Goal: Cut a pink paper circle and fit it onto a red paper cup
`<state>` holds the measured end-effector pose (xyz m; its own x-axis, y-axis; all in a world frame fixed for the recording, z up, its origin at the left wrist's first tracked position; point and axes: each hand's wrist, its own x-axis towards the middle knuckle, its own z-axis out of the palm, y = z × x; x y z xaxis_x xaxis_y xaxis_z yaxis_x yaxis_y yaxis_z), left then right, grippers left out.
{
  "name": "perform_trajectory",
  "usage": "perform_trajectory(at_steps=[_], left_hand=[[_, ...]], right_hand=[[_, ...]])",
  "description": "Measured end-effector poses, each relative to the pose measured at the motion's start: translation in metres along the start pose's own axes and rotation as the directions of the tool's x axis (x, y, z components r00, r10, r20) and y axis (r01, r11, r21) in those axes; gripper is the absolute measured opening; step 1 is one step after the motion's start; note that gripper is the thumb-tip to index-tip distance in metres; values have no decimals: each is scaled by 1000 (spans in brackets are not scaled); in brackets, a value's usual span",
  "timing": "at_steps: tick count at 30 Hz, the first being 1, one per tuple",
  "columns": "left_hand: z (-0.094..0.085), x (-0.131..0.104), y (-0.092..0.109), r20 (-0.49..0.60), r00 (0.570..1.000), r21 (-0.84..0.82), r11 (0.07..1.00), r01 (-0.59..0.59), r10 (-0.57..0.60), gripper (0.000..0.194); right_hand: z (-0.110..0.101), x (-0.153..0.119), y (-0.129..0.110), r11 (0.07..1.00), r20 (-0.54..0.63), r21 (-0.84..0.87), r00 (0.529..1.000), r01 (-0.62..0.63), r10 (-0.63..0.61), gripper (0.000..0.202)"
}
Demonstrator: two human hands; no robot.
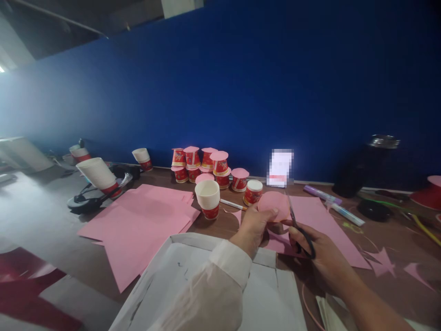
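Near the middle of the view, my left hand (253,228) pinches a round pink paper piece (275,205), its thumb lying on top. My right hand (315,246) has its fingers in the dark handles of a pair of scissors (299,232). The scissor blades point up and away, along the right edge of the pink piece. Just behind the left hand stands an upside-down red cup with a white top (253,192). Beneath both hands lies more pink paper (319,220).
Red cups topped with pink discs (220,163) are stacked at the back. A white cup stack (207,195) stands left of my hands, beside pink sheets (148,220). A white box lid (186,248) lies in front. Markers (344,214) and pink scraps (382,263) are at right.
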<state>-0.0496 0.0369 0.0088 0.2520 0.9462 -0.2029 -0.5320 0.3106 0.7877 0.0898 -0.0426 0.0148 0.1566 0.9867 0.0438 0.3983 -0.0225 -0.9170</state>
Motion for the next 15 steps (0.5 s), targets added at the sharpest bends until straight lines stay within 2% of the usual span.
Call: perform_trajectory(at_steps=[5, 8, 12, 15], left_hand=[[-1, 2, -1, 2, 1000, -10, 1000, 0, 0, 50], [-1, 1, -1, 4, 1000, 0, 1000, -1, 1, 48], [-1, 0, 0, -15, 1000, 29, 1000, 1, -1, 40], [-2, 1, -1, -26, 1000, 29, 1000, 12, -11, 42]], right_hand=[[2, -1, -1, 996, 1, 69, 998, -57, 57, 56], [1, 0, -1, 1000, -2, 30, 1000, -1, 1, 50], [-2, 2, 1, 1000, 10, -19, 1000, 10, -9, 48], [-3, 2, 5, 998, -10, -31, 999, 50, -51, 46]])
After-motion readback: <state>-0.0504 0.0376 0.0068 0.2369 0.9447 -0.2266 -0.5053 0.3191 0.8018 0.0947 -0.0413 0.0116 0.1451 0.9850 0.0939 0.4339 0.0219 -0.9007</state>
